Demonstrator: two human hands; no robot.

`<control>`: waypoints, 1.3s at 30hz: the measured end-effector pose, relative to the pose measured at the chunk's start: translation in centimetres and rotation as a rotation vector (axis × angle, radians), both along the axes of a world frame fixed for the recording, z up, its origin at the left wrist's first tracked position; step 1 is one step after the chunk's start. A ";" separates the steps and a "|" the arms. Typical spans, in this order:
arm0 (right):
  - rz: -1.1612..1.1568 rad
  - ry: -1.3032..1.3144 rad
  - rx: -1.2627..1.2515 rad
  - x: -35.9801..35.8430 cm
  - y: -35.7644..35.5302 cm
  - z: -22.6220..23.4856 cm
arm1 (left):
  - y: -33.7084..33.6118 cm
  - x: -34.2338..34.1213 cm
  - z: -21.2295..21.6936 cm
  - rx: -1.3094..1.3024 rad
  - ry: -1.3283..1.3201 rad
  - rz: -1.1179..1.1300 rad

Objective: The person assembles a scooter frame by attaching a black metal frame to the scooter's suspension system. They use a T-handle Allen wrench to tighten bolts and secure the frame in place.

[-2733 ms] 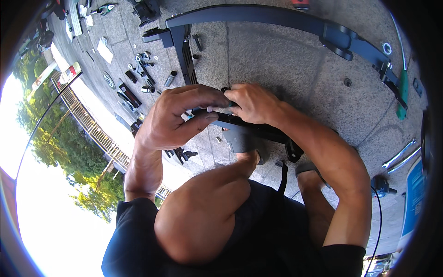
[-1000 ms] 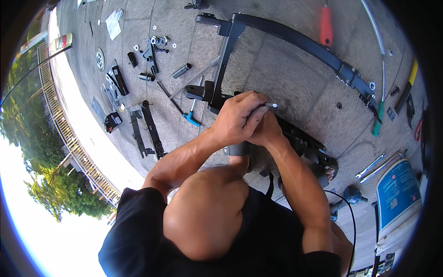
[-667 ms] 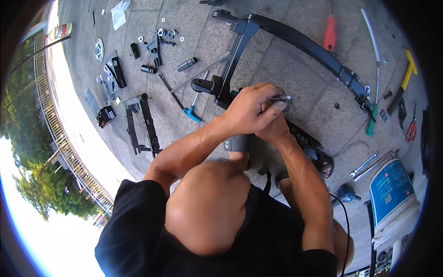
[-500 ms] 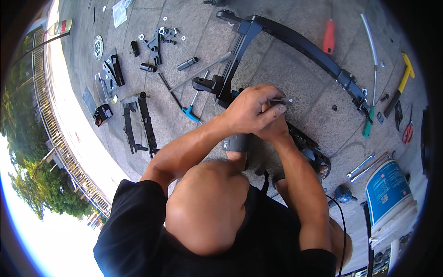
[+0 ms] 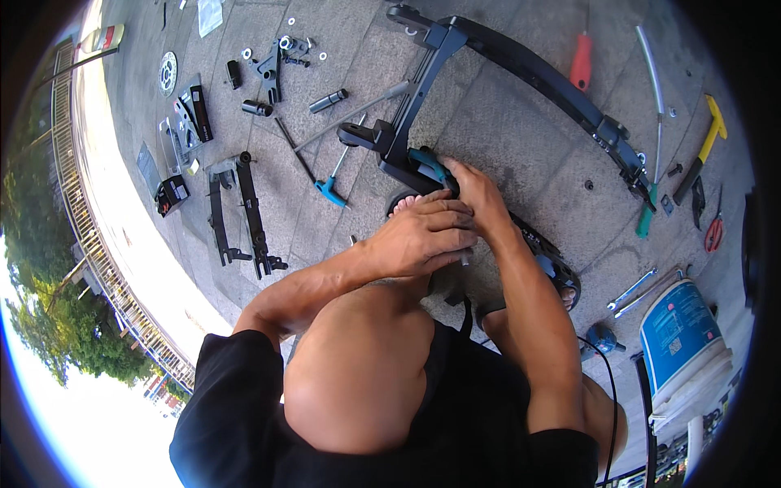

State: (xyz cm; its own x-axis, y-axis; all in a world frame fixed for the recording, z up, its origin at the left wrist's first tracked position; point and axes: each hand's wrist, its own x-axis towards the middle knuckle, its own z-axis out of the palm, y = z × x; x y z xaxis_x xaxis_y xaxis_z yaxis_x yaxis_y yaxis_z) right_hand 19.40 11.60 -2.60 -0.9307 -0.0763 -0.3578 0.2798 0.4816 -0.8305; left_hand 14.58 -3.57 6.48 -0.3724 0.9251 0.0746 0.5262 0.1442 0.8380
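Observation:
My left hand (image 5: 425,236) is closed, its fingers curled together just in front of my knee. A short pale metal tip (image 5: 465,259) sticks out beneath its fingers; the rest of that piece is hidden. Crossing close beside it, my right hand (image 5: 480,199) reaches forward with fingers bent round a teal-and-black handled piece (image 5: 439,169), whose exact kind I cannot make out. That piece lies against the near end of a long black metal frame (image 5: 399,142) on the paving. My foot (image 5: 404,203) shows partly behind the left hand.
To the left lie a black fork-shaped bracket (image 5: 252,215), a blue T-handle wrench (image 5: 329,192), sockets (image 5: 328,101) and a brake disc (image 5: 167,75). On the right are a red screwdriver (image 5: 581,63), a yellow-and-black hammer (image 5: 706,146), spanners (image 5: 633,289) and a blue-and-white bucket (image 5: 682,333).
My left hand has come back toward me and its metal tip now points nearer. My right hand, mostly hidden beneath it before, has moved forward to the teal-and-black piece.

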 end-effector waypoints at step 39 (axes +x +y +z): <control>-0.045 -0.038 -0.345 -2.7 3.2 -4.5 | 11.2 -13.0 -2.3 -0.559 -0.025 0.285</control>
State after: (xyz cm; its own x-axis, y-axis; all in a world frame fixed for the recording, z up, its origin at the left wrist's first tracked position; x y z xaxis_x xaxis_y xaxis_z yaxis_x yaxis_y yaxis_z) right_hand 16.68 14.83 -7.08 -0.9224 -0.1582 -0.3523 0.3280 0.1608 -0.9309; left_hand 1.53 7.58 4.20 -0.6055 0.6859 -0.4036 0.3834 0.6958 0.6074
